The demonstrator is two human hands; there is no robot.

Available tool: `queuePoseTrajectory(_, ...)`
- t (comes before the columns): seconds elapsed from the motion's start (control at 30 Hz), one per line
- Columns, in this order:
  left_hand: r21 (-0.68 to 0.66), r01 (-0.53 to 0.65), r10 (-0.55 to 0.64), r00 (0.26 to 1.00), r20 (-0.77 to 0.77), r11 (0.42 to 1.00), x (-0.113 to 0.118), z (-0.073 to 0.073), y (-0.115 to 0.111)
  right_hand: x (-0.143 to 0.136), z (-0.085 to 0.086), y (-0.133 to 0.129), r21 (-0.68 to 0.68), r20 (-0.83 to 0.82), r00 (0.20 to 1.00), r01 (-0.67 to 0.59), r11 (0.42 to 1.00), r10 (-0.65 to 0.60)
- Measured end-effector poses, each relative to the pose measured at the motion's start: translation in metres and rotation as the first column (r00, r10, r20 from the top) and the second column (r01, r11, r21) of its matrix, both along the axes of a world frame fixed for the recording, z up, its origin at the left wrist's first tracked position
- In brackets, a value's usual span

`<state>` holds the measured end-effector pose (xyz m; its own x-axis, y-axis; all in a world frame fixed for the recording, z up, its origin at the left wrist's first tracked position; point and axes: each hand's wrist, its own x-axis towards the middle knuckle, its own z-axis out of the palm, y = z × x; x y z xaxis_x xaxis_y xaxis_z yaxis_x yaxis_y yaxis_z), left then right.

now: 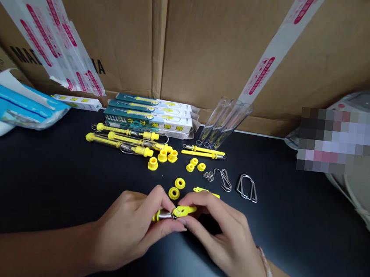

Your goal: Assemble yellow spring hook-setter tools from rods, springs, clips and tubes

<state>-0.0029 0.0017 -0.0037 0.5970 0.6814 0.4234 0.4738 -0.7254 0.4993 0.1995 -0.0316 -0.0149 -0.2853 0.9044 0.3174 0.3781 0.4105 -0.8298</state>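
My left hand (132, 225) pinches a silver spring (164, 215) with a yellow end. My right hand (221, 230) is closed on a flat yellow plastic piece (184, 211) with a hole, whose end meets the spring's wire end between my fingertips. Whether the two are hooked together I cannot tell. Just beyond my fingers lie yellow rings (174, 193) and another flat yellow strip (214, 195), partly hidden by my right hand. Yellow rods with springs (203, 154), small yellow caps (190, 167) and larger yellow caps (152, 163) lie farther back.
Spring scales (121, 145) lie before stacked printed boxes (150, 119). Clear tubes (222, 125) lean against a large cardboard box (197, 47). Metal hooks (225, 180) and wire loops (247, 188) are at right. A blue packet (20, 103) lies left, a pale bag (358, 187) right.
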Motion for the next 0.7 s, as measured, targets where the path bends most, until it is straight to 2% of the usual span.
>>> queuePoseTrajectory(0.07, -0.009, 0.009, -0.009, 1.000, 0.001, 1.000, -0.0010, -0.0015, -0.0001, 0.0001, 0.0024, 0.0002, 0.100, 0.030, 0.999, 0.009, 0.995, -0.012)
queuePoseTrajectory(0.13, -0.011, 0.007, -0.007, 1.000, 0.011, 1.000, -0.0011, -0.0029, -0.0001, 0.0000, 0.0043, 0.0005, 0.131, 0.036, 0.999, 0.013, 0.991, -0.018)
queuePoseTrajectory(0.27, -0.021, 0.000, 0.001, 1.000, 0.029, 1.000, 0.0010, -0.0035, -0.0009, 0.0000, 0.0059, 0.0012, 0.117, 0.022, 1.000, 0.016, 0.993, -0.019)
queuePoseTrajectory(0.5, 0.073, -0.038, 0.038, 0.999, 0.000, 0.997, 0.0016, -0.0028, -0.0011, 0.0010, 0.0041, 0.0010, 0.110, -0.033, 0.999, -0.035, 0.993, 0.039)
queuePoseTrajectory(0.7, 0.073, -0.027, 0.030, 0.999, -0.038, 0.997, 0.0015, -0.0058, -0.0005, 0.0029, 0.0061, 0.0029, 0.116, 0.010, 0.999, -0.054, 0.992, 0.053)
